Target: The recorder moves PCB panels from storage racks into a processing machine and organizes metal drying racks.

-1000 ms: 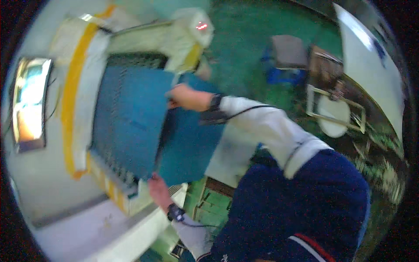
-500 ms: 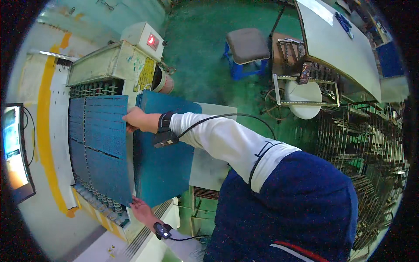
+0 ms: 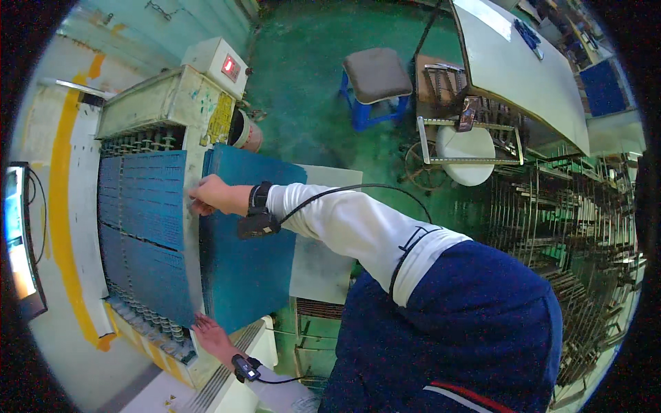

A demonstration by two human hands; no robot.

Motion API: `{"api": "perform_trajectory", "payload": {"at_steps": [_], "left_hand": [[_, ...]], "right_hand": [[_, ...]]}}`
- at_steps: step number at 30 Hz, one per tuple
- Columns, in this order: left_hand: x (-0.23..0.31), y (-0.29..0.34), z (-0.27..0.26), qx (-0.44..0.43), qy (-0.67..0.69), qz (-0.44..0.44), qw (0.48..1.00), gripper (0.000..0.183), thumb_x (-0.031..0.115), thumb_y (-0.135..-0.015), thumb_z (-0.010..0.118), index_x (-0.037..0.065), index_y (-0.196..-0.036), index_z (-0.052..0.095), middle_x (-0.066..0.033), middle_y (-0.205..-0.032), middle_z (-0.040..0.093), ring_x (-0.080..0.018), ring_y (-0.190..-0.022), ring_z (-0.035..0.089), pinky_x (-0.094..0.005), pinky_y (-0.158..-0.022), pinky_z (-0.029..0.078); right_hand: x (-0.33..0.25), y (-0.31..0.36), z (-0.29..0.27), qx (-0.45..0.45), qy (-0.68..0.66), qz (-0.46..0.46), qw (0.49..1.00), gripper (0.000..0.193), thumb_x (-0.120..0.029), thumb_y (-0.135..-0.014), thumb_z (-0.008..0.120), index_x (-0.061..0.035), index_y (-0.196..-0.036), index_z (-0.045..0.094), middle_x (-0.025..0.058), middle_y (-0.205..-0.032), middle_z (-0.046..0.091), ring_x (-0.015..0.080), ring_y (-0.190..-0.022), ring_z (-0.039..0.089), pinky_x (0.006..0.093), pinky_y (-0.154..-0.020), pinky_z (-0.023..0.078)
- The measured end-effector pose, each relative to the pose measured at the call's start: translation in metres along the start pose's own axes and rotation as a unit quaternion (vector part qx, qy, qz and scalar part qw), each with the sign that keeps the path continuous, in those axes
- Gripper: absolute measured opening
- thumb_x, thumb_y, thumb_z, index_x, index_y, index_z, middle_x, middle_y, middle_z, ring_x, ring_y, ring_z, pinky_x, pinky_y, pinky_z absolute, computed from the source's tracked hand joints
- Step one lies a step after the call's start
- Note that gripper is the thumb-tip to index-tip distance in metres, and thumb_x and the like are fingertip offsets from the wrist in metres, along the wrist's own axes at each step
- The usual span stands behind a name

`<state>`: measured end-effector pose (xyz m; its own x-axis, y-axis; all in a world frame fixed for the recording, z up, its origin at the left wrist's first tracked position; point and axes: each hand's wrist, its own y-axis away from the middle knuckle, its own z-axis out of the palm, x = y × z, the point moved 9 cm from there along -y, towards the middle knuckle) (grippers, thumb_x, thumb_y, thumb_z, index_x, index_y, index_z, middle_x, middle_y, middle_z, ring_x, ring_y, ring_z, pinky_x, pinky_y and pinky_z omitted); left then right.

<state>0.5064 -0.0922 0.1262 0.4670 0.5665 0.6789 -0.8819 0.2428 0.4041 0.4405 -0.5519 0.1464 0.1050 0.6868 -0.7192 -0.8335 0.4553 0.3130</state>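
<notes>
Gripping the blue panel (image 3: 144, 234), both hands (image 3: 210, 195) hide their fingertips beneath its edges.

Two hands are in view, the left hand (image 3: 208, 335) and the right hand (image 3: 210, 195), each with one black wrist device. One blue panel (image 3: 141, 234) lies on the one roller machine (image 3: 165, 103); one stack of blue sheets (image 3: 248, 261) sits beside it. One stool (image 3: 375, 72), one red-lit control box (image 3: 217, 62), one monitor (image 3: 17, 234) and one long grey tabletop (image 3: 516, 69) stand around.
</notes>
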Motion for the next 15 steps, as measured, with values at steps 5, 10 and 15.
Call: {"api": "perform_trajectory", "payload": {"at_steps": [5,10,15], "left_hand": [[-0.019,0.011,0.015,-0.093,-0.012,-0.015,0.996,0.033,0.019,-0.096,0.05,-0.007,-0.117,0.049,-0.0177,-0.121,0.054,-0.0275,-0.113,0.053,-0.0381,-0.098,0.046],[-0.039,0.042,-0.034,-0.065,-0.088,0.017,0.994,0.03,0.014,-0.094,0.05,-0.004,-0.119,0.051,-0.0163,-0.119,0.056,-0.0263,-0.111,0.054,-0.0373,-0.096,0.046],[-0.09,0.086,-0.095,-0.072,-0.062,-0.025,0.995,0.032,0.017,-0.094,0.048,0.001,-0.122,0.05,-0.0142,-0.116,0.057,-0.025,-0.11,0.053,-0.0381,-0.1,0.039]], "right_hand": [[0.033,0.028,-0.02,-0.012,0.017,0.06,0.998,0.023,-0.02,-0.088,0.059,0.0017,-0.083,0.059,0.0147,-0.071,0.063,0.0219,-0.054,0.062,0.0338,-0.048,0.053],[0.092,0.057,-0.039,-0.014,0.042,0.104,0.994,0.022,-0.02,-0.088,0.059,0.0014,-0.085,0.06,0.0141,-0.073,0.064,0.023,-0.058,0.063,0.0341,-0.05,0.054],[0.161,0.105,-0.066,-0.008,0.068,0.18,0.981,0.019,-0.019,-0.086,0.059,-0.0005,-0.082,0.06,0.0123,-0.072,0.062,0.0228,-0.058,0.062,0.0366,-0.05,0.053]]}}
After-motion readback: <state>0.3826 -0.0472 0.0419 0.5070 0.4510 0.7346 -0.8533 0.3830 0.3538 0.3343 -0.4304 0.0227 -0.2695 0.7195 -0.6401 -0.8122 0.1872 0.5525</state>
